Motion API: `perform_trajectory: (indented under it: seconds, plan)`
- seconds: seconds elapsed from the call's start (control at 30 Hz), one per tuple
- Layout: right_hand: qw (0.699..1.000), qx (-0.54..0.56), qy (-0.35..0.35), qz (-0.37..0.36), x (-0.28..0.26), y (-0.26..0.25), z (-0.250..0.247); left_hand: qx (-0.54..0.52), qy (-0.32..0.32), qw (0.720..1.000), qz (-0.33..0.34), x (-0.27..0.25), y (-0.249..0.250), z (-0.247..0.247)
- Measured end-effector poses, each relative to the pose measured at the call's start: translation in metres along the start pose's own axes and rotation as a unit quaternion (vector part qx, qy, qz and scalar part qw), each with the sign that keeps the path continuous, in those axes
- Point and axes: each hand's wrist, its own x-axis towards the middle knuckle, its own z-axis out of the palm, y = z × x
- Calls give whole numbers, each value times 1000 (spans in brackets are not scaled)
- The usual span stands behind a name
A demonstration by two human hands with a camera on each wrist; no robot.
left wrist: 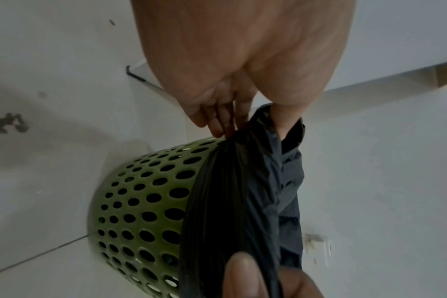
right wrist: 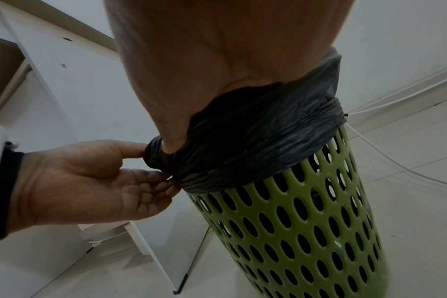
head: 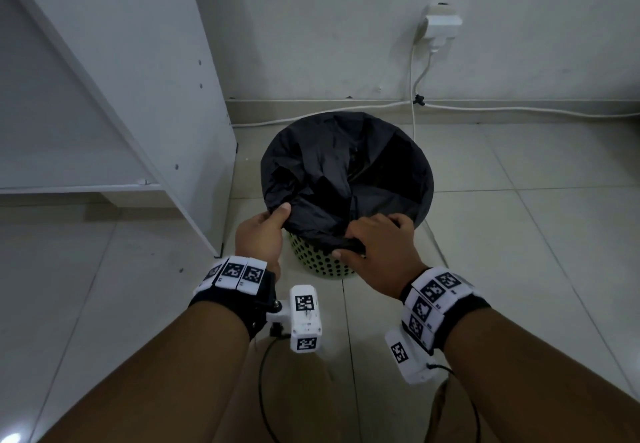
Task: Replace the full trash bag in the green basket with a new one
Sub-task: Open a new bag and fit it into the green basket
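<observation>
The green basket [head: 322, 262] stands upright on the floor, mouth up. The left hand [head: 258, 234] and right hand [head: 377, 248] each pinch the black bag [head: 346, 172] at its rim.

The green basket [head: 320, 264] stands on open floor tiles [head: 519, 252], with bare floor to its right and on the near side. Close on its left rises a white shelf panel [head: 145, 71], leaving only a narrow gap. Behind the basket white cables [head: 414, 110] run along the wall foot and hang from a wall plug [head: 441, 26].
</observation>
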Motion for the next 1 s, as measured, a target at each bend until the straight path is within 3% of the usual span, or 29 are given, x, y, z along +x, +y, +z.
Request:
perform_trajectory:
  seconds: [0.6, 0.67, 0.73, 0.8, 0.83, 0.9, 0.93, 1.0]
  plan:
    - [1000, 10, -22, -9, 1, -2, -7, 17, -44, 998, -28, -4, 1, -3]
    - [994, 92, 51, -8, -1, 2, -11, 23, -27, 999, -11, -5, 3, -2]
    - [971, 128, 198, 34, -5, 9, -15, 36, -14, 999, 2, -4, 4, -4]
    - [926, 163, 290, 176, -13, 9, -19, 31, -5, 999, -1, -3, 7, -7]
    - [888, 212, 298, 278, -15, 10, -18, 16, -4, 1000, -5, -3, 10, -7]
    - [763, 358, 240, 481, -15, 8, -18, -17, -3, 1000, -22, -4, 15, -5]
    - [687, 445, 194, 541, -13, 7, -20, -27, -5, 999, -43, -5, 17, -4]
    - [545, 617, 121, 554, -9, 9, -20, -39, -21, 994, -101, -8, 15, -3]
